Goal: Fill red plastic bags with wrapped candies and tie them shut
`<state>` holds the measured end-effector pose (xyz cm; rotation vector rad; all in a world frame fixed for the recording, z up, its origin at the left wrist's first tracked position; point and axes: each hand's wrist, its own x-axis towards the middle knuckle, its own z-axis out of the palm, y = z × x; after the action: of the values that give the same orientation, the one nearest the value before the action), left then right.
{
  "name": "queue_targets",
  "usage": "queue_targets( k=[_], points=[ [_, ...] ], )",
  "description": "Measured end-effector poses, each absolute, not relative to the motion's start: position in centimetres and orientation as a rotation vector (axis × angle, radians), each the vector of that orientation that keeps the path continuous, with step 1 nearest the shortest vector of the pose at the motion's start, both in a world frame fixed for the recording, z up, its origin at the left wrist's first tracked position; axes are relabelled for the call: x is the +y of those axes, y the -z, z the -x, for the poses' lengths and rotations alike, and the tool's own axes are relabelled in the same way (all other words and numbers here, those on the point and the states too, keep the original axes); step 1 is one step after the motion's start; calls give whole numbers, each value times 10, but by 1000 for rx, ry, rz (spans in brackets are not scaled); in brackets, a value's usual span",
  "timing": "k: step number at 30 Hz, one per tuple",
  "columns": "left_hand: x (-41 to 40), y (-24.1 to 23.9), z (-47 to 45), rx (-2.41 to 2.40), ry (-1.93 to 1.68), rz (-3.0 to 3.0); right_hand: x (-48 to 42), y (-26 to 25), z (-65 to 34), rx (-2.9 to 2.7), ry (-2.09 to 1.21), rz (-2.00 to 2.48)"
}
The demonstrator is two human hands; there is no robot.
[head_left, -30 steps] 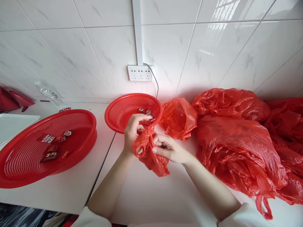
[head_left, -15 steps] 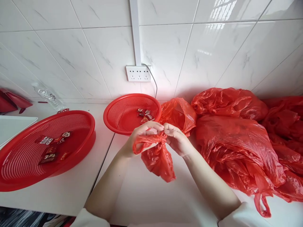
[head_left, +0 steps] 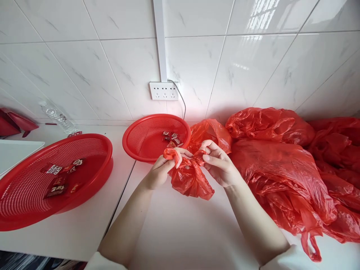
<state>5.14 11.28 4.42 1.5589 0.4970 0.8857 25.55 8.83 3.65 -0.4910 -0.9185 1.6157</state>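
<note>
A small red plastic bag (head_left: 192, 182) hangs above the white table between my two hands, its gathered top pulled sideways. My left hand (head_left: 160, 170) is closed on one end of the gathered plastic, a loop of it sticking out past the thumb. The other end is pinched between thumb and fingers of my right hand (head_left: 221, 165). The bag's body sags below in creased folds, and its contents are hidden. Just behind the hands stands a round red basket (head_left: 132, 144) with several small wrapped packets (head_left: 174, 139) in it.
At left a larger red basket (head_left: 108, 161) holds several dark wrapped packets (head_left: 57, 189). A clear bottle (head_left: 59, 118) lies near the wall. Piled red plastic bags (head_left: 281, 176) fill the right side, one bag (head_left: 209, 131) standing beside the small basket. A socket strip (head_left: 164, 91) is on the wall.
My hands have drawn apart, stretching the neck of the bag sideways between them. The bag's body has risen and spread wider. My right hand's fingers have turned upward.
</note>
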Motion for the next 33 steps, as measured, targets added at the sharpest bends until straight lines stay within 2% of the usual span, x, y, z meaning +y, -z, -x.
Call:
queue_targets(
  k=[6, 12, 17, 21, 24, 28, 31, 33],
  points=[
    [113, -45, -54, 462, -1003, -1450, 86, -38, -269, -894, -1792, 553],
    [112, -53, -46, 657, -917, -1655, 77, -52, -283, -1419, -1503, 895],
    [115, -63, -28, 799, -973, -1693, 54, -66, -321, -1697, -1366, 982],
    [125, -65, -22, 961, -1040, -1714, 25, -70, -358, -1723, -1164, 1213],
    [132, -57, -31, 994, -1013, -1721, 11, -68, -373, -1693, -1131, 1364],
    [135, -47, -45, 935, -797, -1750, 11, -60, -369, -1737, -1069, 1381],
    [134, -46, -47, 997, -607, -1814, 23, -46, -341, -1807, -773, 1529],
    [133, -47, -47, 1116, -667, -1896, 32, -32, -309, -1844, -428, 1692]
  ],
)
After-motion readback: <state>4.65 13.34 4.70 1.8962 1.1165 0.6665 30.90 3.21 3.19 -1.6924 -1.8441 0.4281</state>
